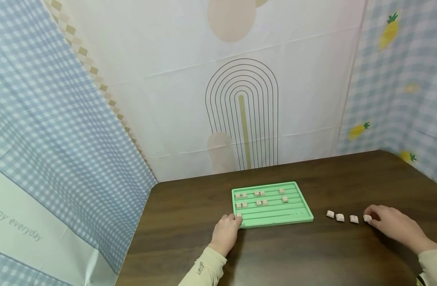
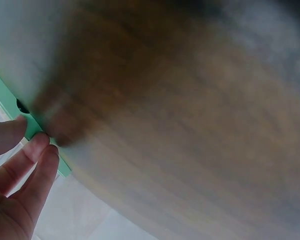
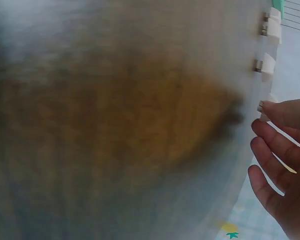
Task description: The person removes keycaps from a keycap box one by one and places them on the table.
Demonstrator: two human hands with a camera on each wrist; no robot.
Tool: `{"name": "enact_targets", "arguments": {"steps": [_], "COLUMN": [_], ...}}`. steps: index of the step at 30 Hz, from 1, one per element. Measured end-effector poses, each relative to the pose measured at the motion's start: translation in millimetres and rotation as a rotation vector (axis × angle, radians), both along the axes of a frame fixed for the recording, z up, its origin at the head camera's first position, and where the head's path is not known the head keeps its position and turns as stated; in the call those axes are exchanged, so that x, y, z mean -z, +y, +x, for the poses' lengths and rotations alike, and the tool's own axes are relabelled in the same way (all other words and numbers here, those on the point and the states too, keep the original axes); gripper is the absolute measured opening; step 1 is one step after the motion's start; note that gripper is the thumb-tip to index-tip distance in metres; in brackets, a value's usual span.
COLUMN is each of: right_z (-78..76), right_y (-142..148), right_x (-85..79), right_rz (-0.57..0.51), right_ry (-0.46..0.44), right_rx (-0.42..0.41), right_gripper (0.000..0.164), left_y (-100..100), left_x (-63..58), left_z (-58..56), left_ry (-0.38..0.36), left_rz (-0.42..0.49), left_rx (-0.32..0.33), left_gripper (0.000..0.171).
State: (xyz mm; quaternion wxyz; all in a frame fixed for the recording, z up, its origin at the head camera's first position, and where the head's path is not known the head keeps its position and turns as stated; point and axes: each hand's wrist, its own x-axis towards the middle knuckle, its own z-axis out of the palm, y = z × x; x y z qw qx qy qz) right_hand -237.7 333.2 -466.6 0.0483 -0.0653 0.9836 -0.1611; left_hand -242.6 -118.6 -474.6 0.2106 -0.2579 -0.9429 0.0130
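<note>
From my station I log a green tray (image 1: 280, 221) at lower centre of the head frame, flat on the table (image 1: 289, 254). Small keycaps stand along its grooves in two upper rows; I take the grooves to be what keeps them lined up. A single keycap (image 1: 239, 215) is at the tray's lower-left corner, at the fingertips of the left hand (image 1: 225, 233). Whether those fingers pinch it or merely touch it or the tray edge, I cannot tell — the left wrist frame shows only thumb and fingers bent at the green edge.

At lower right, the right hand (image 1: 397, 224) pinches the end keycap (image 1: 367, 218) between thumb and index finger; a tip grip suits so small a piece, I judge. Three loose keycaps (image 1: 340, 217) lie to its left, spaced apart, presumably for easy fingertip access.

Pose: left forearm enters from bottom centre, slanting up and right; right forearm enters from the lower-right corner, slanting up and left — its other fingers fanned below the pinch in the right wrist frame.
</note>
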Motion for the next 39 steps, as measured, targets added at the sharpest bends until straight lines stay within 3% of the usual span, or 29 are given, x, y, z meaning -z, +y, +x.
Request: {"name": "enact_targets", "arguments": {"steps": [9,13,16,18,22,25,32,39], "right_z": [2.5,7.6,11.0,10.4,-3.9,-20.2,-42.0,-50.0], "right_y": [-0.4,1.4,-2.8,-14.3,-62.3,-112.0,-220.0,-275.6], "right_x": [7.2,6.4,2.4,-2.2,-14.4,-22.9,-21.6,0.8], "right_rz": [0.022,0.017,0.001,-0.013,-0.056,-0.108,-0.173,-0.19], "right_ry": [0.032,0.024,0.074,0.156,0.353,0.416,0.344,0.304], "right_rx": [-0.013,-0.003,-0.007,-0.022,-0.089,-0.17,-0.351,-0.404], "right_gripper": [0.018,0.032,0.042,0.041,0.031,0.025,0.02,0.026], "left_y": [1.7,5.4,7.1,7.0,4.5,1.8,-0.3,1.7], "left_x": [-0.9,0.0,1.8,2.3,0.9,-0.2,-1.8,-0.4], "left_z": [0.8,0.7,2.4,3.7,4.1,2.9,2.7,1.6], "left_ry": [0.0,-0.023,-0.045,-0.053,-0.043,-0.032,-0.023,0.009], "left_rz": [0.001,0.01,0.015,0.017,0.037,0.053,0.039,0.019], "left_rx": [-0.011,-0.008,-0.005,-0.008,-0.027,-0.029,-0.016,-0.029], "left_gripper": [0.005,0.005,0.006,0.008,0.015,0.017,0.009,0.009]}}
